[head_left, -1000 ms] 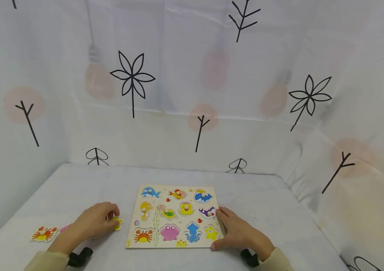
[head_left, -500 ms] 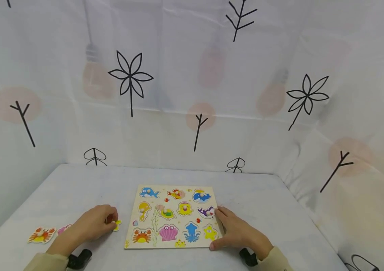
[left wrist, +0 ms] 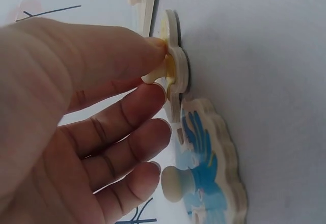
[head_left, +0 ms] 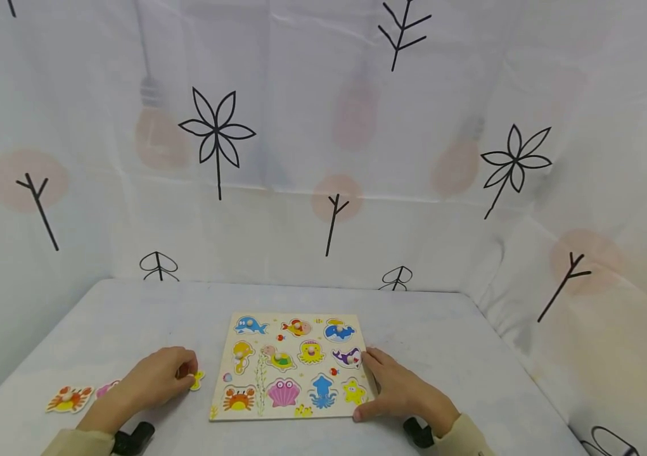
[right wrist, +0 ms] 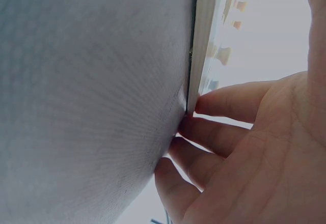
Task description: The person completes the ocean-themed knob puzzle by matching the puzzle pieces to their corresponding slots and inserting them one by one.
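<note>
On the table lies a wooden puzzle board (head_left: pixel 329 413) with sea animals. Knobs show on its two far rows; the near row shows crab, shell, squid and star pictures without knobs. Left of the board, my left hand (head_left: pixel 158 377) pinches the knob of a yellow star puzzle piece (head_left: pixel 198 380) between thumb and forefinger. In the left wrist view this piece (left wrist: pixel 178 71) stands close to the table surface, beside a blue knobbed puzzle piece (left wrist: pixel 206 178). My right hand (head_left: pixel 405 383) rests against the board's right edge, fingertips on the edge and cloth, thumb at the near corner.
A crab puzzle piece (head_left: pixel 69 399) lies at the far left, with a pink puzzle piece (head_left: pixel 108 387) partly hidden behind my left wrist. White patterned cloth (head_left: pixel 289 240) hangs behind and around the white-covered table (head_left: pixel 443 335).
The left hand has shifted slightly toward me and left, still at the yellow star piece, and is nearly still now. The head view drifts a little. My right hand stays at the board's edge.
</note>
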{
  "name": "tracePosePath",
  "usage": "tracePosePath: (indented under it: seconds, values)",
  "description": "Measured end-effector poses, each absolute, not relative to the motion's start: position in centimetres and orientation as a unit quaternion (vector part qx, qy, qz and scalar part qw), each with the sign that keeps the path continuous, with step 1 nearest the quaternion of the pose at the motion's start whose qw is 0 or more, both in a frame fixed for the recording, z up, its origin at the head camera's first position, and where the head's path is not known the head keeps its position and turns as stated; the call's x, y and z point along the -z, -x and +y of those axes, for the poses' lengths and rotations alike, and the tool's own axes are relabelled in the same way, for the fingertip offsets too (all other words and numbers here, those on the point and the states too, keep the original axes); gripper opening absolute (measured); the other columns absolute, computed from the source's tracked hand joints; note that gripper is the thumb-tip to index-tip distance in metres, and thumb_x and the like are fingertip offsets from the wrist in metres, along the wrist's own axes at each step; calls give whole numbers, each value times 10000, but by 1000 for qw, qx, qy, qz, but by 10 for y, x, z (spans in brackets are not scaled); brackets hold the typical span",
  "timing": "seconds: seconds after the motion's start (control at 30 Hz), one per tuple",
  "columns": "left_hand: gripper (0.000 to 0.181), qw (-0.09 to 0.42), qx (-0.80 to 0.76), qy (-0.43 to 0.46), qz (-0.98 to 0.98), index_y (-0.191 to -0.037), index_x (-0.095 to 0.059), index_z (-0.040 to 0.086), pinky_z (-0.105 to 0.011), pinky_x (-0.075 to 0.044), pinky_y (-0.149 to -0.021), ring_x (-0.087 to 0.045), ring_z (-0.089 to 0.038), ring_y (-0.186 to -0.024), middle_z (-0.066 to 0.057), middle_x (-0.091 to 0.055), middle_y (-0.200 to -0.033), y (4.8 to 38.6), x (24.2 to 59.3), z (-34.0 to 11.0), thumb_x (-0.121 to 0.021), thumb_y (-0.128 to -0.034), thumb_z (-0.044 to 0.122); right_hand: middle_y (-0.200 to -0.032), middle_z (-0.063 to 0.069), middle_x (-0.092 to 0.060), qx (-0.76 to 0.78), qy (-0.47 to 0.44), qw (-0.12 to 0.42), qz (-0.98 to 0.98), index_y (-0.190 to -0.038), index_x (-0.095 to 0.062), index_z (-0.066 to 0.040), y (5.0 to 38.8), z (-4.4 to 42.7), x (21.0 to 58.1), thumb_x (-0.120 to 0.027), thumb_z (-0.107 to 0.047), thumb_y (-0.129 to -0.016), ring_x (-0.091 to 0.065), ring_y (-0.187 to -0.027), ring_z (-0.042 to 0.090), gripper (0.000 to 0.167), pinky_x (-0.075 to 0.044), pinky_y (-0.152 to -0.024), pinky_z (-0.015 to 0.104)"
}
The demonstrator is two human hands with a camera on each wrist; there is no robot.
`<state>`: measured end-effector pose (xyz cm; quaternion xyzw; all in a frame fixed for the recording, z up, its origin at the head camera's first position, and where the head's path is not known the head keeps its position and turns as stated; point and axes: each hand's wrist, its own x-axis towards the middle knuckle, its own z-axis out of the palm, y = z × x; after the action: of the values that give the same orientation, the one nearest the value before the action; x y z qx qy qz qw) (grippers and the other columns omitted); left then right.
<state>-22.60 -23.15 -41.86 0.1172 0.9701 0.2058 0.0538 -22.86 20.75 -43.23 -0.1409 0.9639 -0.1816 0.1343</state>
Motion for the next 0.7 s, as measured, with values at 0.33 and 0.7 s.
tracePosePath:
  seconds: [0.33,0.7]
  values:
    - [148,22,-191,-137,972,-761,-583,232,-304,-395,-630,-448,-108,-675,91,-488,-714,228,416,-222,-715,-804,182,-1538,116,-254,180,137,136,965,-1481,-333,-114,229,209,433,-749,-740,-529,-256,-1394,347,1213,-292,-1036,584]
    - [152,-18,-191,-215,957,-777,-581,240,-260,-385,-615,-436,-65,-686,137,-468,-724,230,411,-183,-721,-813,192,-1534,122,-261,180,132,137,965,-1476,-343,-105,229,207,432,-765,-725,-523,-265,-1388,356,1213,-288,-1037,587]
